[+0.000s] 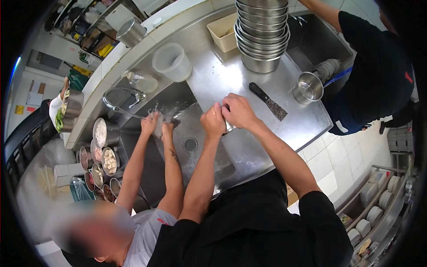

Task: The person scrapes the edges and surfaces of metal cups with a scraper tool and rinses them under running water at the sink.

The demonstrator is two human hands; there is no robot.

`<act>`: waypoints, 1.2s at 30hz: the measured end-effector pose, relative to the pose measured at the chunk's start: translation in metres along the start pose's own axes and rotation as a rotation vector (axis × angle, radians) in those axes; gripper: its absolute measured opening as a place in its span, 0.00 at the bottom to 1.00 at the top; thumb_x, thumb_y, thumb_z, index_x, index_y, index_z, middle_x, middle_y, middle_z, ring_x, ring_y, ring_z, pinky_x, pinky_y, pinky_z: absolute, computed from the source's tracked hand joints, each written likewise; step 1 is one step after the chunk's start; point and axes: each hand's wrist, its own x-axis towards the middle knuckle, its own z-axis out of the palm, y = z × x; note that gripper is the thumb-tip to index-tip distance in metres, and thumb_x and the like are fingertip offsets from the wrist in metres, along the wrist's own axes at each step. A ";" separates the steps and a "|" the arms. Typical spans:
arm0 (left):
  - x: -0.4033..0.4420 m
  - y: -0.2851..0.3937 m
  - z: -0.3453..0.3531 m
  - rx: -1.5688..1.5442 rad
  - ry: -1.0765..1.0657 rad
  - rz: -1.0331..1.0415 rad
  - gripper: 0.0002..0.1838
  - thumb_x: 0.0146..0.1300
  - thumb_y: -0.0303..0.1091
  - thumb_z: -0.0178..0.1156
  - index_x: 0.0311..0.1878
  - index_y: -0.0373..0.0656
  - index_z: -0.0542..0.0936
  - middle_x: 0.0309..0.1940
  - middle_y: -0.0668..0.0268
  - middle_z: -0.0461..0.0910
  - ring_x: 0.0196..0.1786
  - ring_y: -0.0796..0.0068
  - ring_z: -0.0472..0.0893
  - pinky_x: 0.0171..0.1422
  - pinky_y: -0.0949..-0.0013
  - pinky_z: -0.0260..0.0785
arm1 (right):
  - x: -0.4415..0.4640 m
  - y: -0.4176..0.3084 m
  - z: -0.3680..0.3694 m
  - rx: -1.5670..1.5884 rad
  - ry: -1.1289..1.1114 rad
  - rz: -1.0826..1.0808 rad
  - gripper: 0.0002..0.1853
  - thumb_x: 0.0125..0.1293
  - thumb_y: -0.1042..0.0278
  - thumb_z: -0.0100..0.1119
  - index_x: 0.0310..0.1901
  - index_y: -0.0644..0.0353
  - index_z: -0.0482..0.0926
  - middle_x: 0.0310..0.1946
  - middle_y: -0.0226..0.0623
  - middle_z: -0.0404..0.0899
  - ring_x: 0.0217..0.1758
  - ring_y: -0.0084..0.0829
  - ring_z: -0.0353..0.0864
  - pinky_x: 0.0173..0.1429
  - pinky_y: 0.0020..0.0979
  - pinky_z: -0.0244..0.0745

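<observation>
Both of my hands meet over the edge between the sink (207, 155) and the steel counter (218, 80). My left hand (213, 120) is closed, fingers curled, right beside my right hand (238, 110). Around a small metallic object (228, 126), mostly hidden beneath them, my right hand is closed too. What exactly my left hand holds is hidden. To the right of my hands lies a scraper (268, 101) with a black handle and a speckled blade. A tall stack of steel pots (261, 42) stands behind it, and a steel pot (308, 88) sits near the counter's right edge.
At left, a co-worker's two hands (159, 124) are under splashing water by the faucet (138, 95). Another person (373, 66) in black stands at the right. A plastic tub (172, 62), a beige bin (223, 32) and several food containers (110, 161) surround the sink.
</observation>
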 end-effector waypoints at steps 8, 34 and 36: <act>-0.001 -0.002 -0.001 0.147 0.057 0.029 0.24 0.72 0.42 0.47 0.22 0.36 0.77 0.20 0.45 0.76 0.25 0.40 0.76 0.31 0.45 0.64 | -0.002 -0.006 0.009 0.062 -0.010 -0.018 0.08 0.56 0.69 0.56 0.31 0.64 0.81 0.35 0.49 0.80 0.39 0.52 0.79 0.46 0.47 0.75; -0.005 -0.020 -0.019 -0.096 0.027 -0.001 0.20 0.70 0.34 0.49 0.22 0.33 0.70 0.16 0.47 0.69 0.18 0.51 0.69 0.26 0.54 0.59 | -0.001 0.038 0.033 0.196 0.069 0.462 0.08 0.56 0.70 0.57 0.31 0.62 0.84 0.33 0.50 0.83 0.38 0.49 0.82 0.45 0.43 0.77; -0.006 -0.015 -0.011 -0.050 0.028 0.006 0.21 0.70 0.36 0.49 0.22 0.33 0.71 0.17 0.46 0.70 0.19 0.48 0.71 0.27 0.52 0.61 | -0.003 0.018 0.032 0.064 0.165 0.358 0.08 0.57 0.70 0.56 0.31 0.64 0.83 0.34 0.51 0.82 0.40 0.51 0.81 0.47 0.44 0.76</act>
